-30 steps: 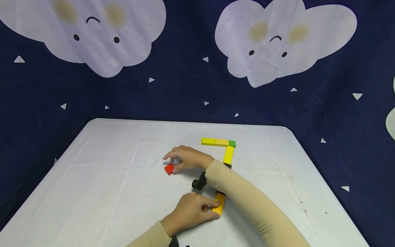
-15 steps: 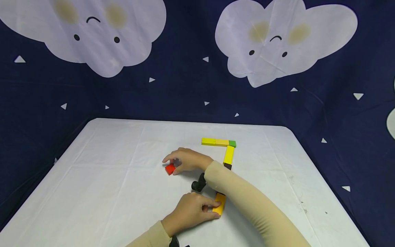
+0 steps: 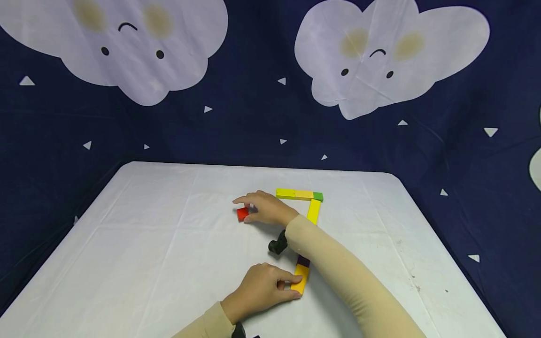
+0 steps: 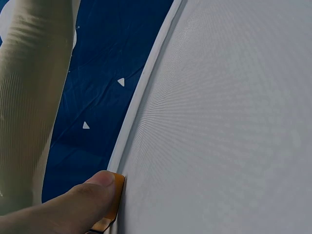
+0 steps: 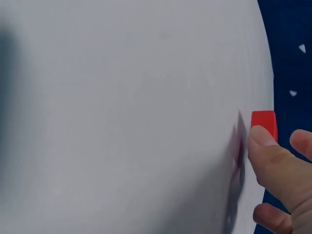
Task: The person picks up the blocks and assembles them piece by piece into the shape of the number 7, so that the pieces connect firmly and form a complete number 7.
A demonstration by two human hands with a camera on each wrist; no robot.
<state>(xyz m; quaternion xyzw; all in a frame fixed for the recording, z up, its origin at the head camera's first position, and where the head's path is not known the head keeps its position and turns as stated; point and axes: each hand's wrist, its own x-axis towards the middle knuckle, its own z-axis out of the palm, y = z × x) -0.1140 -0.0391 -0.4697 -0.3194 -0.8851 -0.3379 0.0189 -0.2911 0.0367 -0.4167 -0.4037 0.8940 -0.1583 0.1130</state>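
My right hand [image 3: 267,208] pinches a red block [image 3: 243,214] over the middle of the table. In the right wrist view the thumb [image 5: 265,141] lies on that block, and a shadow falls beside it on the cloth. Lower down, my left hand [image 3: 264,287] grips the near end block of a row, an orange block [image 3: 301,277], by its sides. The left wrist view has the thumb [image 4: 100,179] against its edge. A dark block [image 3: 303,261] sits at its far end. The right sleeve covers the row's middle, and a yellow block [image 3: 313,211] shows beyond it.
At the row's far end stands a green block [image 3: 318,196], with a yellow block [image 3: 285,193] and another yellowish one running left from it. A white cloth covers the table [image 3: 139,244]. Behind it hangs a dark blue curtain [image 3: 253,126] with clouds.
My right hand has carried the red block away from me and slightly right. The left hand has stayed still on the orange block.
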